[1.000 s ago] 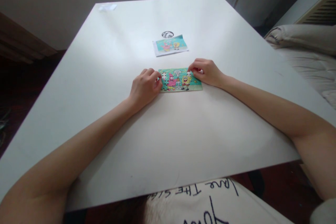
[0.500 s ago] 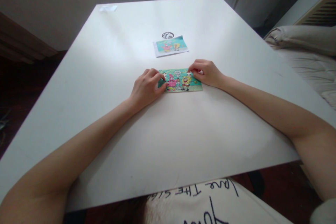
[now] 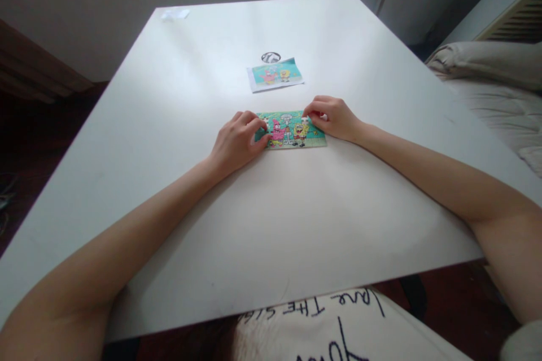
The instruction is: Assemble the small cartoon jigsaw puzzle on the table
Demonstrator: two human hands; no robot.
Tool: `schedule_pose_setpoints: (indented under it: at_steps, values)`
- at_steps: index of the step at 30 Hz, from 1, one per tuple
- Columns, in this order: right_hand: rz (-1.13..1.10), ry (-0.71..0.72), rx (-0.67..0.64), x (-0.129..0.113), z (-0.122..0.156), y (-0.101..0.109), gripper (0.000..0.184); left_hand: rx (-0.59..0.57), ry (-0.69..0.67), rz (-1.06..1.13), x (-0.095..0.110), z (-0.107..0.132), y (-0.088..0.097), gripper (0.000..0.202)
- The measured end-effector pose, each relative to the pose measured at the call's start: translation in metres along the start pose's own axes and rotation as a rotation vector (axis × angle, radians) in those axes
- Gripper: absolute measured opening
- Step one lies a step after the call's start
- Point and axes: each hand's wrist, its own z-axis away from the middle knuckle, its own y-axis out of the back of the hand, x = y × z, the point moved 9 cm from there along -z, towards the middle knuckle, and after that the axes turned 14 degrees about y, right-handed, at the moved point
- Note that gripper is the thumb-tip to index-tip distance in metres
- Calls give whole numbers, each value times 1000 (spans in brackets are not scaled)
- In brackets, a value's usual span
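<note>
A small cartoon jigsaw puzzle (image 3: pixel 288 131), mostly teal with pink and yellow figures, lies flat on the white table in front of me. My left hand (image 3: pixel 237 136) grips its left end, thumb low and curled fingers higher up, covering part of that side. At the upper right edge, the bent fingers of my right hand (image 3: pixel 332 117) press together on the puzzle. Small white spots show beside the fingertips of both hands; whether they are gaps or loose pieces I cannot tell. Just beyond the puzzle lies a creased picture sheet (image 3: pixel 277 75) with a similar cartoon scene.
A round black-and-white mark or disc (image 3: pixel 271 57) is behind the picture sheet. Clear crumpled plastic (image 3: pixel 175 13) lies at the far left corner of the white table (image 3: pixel 292 208). A padded beige seat (image 3: pixel 486 90) stands at the right.
</note>
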Motion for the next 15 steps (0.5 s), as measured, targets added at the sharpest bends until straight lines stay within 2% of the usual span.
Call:
schedule_pose_setpoints:
  at_steps: [15]
  values:
    - [31,16,-7,0,0,-1,23,-46,-16,20,2,-1,0,18]
